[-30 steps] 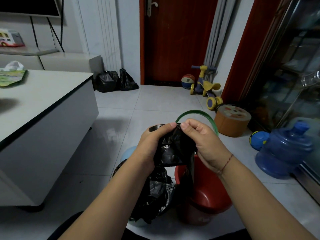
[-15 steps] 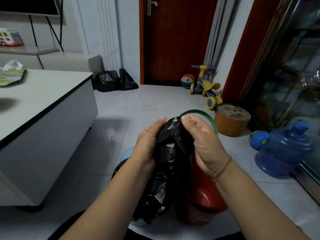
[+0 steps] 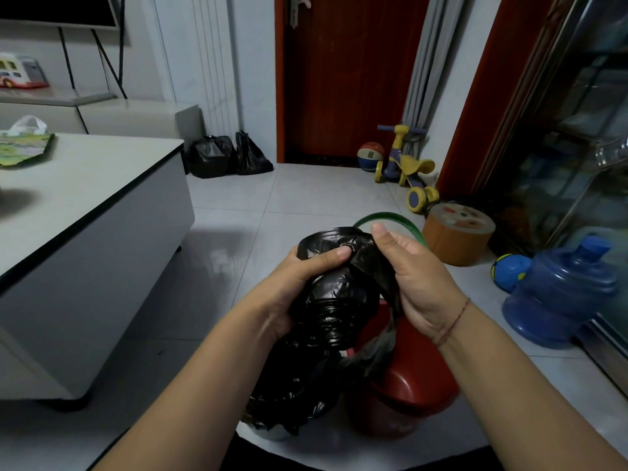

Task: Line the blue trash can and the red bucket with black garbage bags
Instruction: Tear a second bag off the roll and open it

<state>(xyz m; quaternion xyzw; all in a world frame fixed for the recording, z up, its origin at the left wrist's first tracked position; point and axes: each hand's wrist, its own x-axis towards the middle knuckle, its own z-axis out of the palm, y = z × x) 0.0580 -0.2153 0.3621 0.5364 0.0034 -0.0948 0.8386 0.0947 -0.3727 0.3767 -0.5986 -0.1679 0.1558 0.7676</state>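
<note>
Both hands hold a crumpled black garbage bag [image 3: 339, 300] in front of me. My left hand [image 3: 299, 287] grips its left side with the thumb pressed on top. My right hand [image 3: 418, 283] pinches the bag's upper right edge. Below the bag stands the red bucket [image 3: 414, 385] with its green handle [image 3: 401, 220] raised behind my right hand. To its left the blue trash can [image 3: 268, 431] is almost wholly hidden under black plastic [image 3: 289, 396] that drapes over its rim; only a pale sliver of it shows.
A white low table [image 3: 95, 232] fills the left side. On the right stand a blue water jug [image 3: 560, 287], a blue ball [image 3: 509, 273] and a round orange stool [image 3: 457, 232]. Two filled black bags [image 3: 227, 156] and a toy tricycle [image 3: 407, 168] sit near the red door.
The bag was a small folded wad between my fingertips; it has since been worked looser and larger, and my hands have spread apart around it.
</note>
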